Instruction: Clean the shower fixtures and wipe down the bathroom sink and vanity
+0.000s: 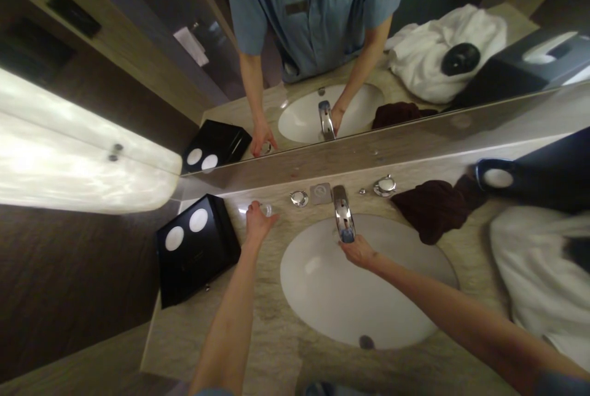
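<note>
I stand at a marble vanity with an oval white sink (322, 297). My left hand (257, 222) reaches to the back left of the counter and closes around a small clear glass (266, 209) beside the mirror. My right hand (358, 252) is cupped palm-up under the spout of the chrome faucet (343, 217), over the basin; I cannot tell whether water runs. Two round chrome knobs (299, 198) (384, 186) flank the faucet. The mirror shows my blue shirt and both arms.
A black box with two white round discs (196, 248) sits left of the sink. A dark brown cloth (436, 206) lies right of the faucet. White towels (539, 273) and a black tissue box (539, 174) fill the right end. The counter edge is near me.
</note>
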A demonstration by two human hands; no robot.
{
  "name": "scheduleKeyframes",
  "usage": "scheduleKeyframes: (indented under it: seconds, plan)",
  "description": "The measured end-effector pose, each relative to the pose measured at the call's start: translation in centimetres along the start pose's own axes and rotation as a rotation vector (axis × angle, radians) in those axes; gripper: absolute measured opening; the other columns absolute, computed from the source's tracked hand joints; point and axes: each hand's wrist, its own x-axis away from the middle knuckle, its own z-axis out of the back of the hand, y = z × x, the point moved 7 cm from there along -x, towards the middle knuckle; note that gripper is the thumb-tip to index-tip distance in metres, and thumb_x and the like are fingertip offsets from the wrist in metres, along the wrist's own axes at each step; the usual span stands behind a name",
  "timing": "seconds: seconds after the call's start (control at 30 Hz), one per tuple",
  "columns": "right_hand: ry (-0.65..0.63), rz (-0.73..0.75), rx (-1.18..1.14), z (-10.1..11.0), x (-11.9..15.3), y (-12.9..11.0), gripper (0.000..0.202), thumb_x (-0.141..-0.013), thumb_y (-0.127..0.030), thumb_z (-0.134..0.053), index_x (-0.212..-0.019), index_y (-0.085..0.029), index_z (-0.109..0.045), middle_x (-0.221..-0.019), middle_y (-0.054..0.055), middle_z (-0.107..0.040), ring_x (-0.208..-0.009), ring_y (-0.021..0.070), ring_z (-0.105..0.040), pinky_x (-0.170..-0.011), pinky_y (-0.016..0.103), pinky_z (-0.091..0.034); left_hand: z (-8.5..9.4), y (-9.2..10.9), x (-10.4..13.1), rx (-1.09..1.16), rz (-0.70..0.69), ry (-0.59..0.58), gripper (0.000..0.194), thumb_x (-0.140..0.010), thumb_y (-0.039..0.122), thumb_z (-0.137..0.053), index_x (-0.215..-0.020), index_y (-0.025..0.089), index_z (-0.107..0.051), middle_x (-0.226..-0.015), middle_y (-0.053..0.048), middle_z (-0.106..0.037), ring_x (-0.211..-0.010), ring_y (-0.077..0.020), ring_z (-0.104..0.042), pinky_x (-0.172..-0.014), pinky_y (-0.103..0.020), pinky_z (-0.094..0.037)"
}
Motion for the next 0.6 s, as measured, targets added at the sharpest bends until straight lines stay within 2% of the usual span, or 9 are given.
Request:
scheduleKeyframes:
  seconds: [0.1, 0.17, 0.27, 0.3, 0.33, 0.37, 0.47, 0.53, 0.6]
  plan:
    - [0.013, -0.026, -0.114, 0.3, 0.1, 0.6, 0.031, -0.084, -0.005, -0.041, -0.094, -0.012, -0.07, -0.102, 0.02, -0.07, -0.102, 0.0295, -0.065, -0.095, 0.044, -0.047, 0.5, 0.1, 0.3, 0.03, 0.019, -0.007, 0.07, -0.071, 0.029, -0.082, -0.126, 0.004, -0.047, -0.118, -0.022, -0.058, -0.111, -0.0334, -0.056, -0.097, -0.044, -0.046]
    - [0.041, -0.066, -0.229, 0.7, 0.0, 1.4, 0.026, -0.086, -0.011, -0.044, -0.091, -0.012, -0.069, -0.104, 0.021, -0.07, -0.103, 0.0298, -0.064, -0.097, 0.046, -0.047, 1.2, 1.0, 2.0, 0.05, -0.014, 0.116, 0.078, -0.07, 0.031, -0.083, -0.132, 0.005, -0.044, -0.132, -0.026, -0.051, -0.123, -0.0372, -0.049, -0.105, -0.05, -0.041]
    - [0.076, -0.134, -0.485, 1.2, -0.3, 2.4, 0.023, -0.088, -0.027, -0.049, -0.089, -0.013, -0.068, -0.102, 0.018, -0.072, -0.099, 0.027, -0.066, -0.093, 0.043, -0.051, -0.5, 4.0, 7.3, 0.236, -0.189, 0.297, 0.048, -0.086, 0.038, -0.067, -0.124, 0.011, -0.053, -0.131, -0.02, -0.053, -0.127, -0.033, -0.046, -0.11, -0.05, -0.037]
    - [0.078, -0.144, -0.593, 1.3, -0.4, 2.5, 0.027, -0.088, -0.031, -0.047, -0.091, -0.013, -0.067, -0.1, 0.017, -0.072, -0.095, 0.025, -0.067, -0.087, 0.04, -0.055, -2.7, 5.1, 9.1, 0.366, -0.219, 0.25, 0.034, -0.092, 0.038, -0.057, -0.115, 0.013, -0.058, -0.12, -0.017, -0.058, -0.118, -0.0293, -0.052, -0.106, -0.046, -0.041]
    - [0.078, -0.143, -0.705, 1.3, -0.4, 2.4, 0.032, -0.09, -0.034, -0.043, -0.094, -0.013, -0.067, -0.099, 0.016, -0.072, -0.091, 0.0228, -0.069, -0.081, 0.036, -0.057, -5.9, 6.1, 10.7, 0.503, -0.202, 0.091, 0.029, -0.094, 0.038, -0.052, -0.109, 0.015, -0.061, -0.109, -0.014, -0.062, -0.103, -0.0261, -0.058, -0.097, -0.043, -0.047]
    - [0.081, -0.135, -0.811, 1.3, -0.4, 2.1, 0.038, -0.091, -0.036, -0.038, -0.097, -0.012, -0.066, -0.098, 0.015, -0.073, -0.085, 0.0208, -0.07, -0.074, 0.034, -0.058, -9.5, 7.0, 12.2, 0.628, -0.138, -0.077, 0.034, -0.091, 0.04, -0.055, -0.112, 0.014, -0.062, -0.109, -0.015, -0.063, -0.097, -0.0255, -0.06, -0.089, -0.042, -0.05]
    - [0.122, -0.098, -1.024, 1.2, 0.4, 1.2, 0.056, -0.096, -0.043, -0.023, -0.11, -0.008, -0.065, -0.099, 0.018, -0.072, -0.074, 0.0193, -0.069, -0.067, 0.035, -0.059, -18.5, 8.5, 14.8, 1.087, 0.154, -0.372, 0.059, -0.081, 0.045, -0.064, -0.131, 0.018, -0.051, -0.125, -0.015, -0.06, -0.101, -0.0239, -0.061, -0.075, -0.033, -0.052]
    - [0.149, 0.003, -0.993, 1.5, 1.3, 0.7, 0.056, -0.097, -0.047, -0.027, -0.113, -0.009, -0.065, -0.097, 0.016, -0.072, -0.079, 0.0215, -0.07, -0.074, 0.039, -0.06, -22.2, 9.1, 14.9, 1.316, 0.336, -0.542, 0.062, -0.076, 0.052, -0.065, -0.126, 0.02, -0.052, -0.113, -0.011, -0.066, -0.089, -0.0206, -0.063, -0.066, -0.028, -0.051]
    - [0.143, 0.164, -0.86, 1.9, 2.3, 0.5, 0.04, -0.095, -0.04, -0.042, -0.11, -0.014, -0.069, -0.102, 0.011, -0.073, -0.099, 0.024, -0.068, -0.095, 0.045, -0.054, -24.0, 9.6, 14.4, 1.376, 0.448, -0.764, 0.059, -0.068, 0.058, -0.068, -0.109, 0.015, -0.06, -0.092, -0.01, -0.068, -0.069, -0.0196, -0.062, -0.055, -0.028, -0.047]
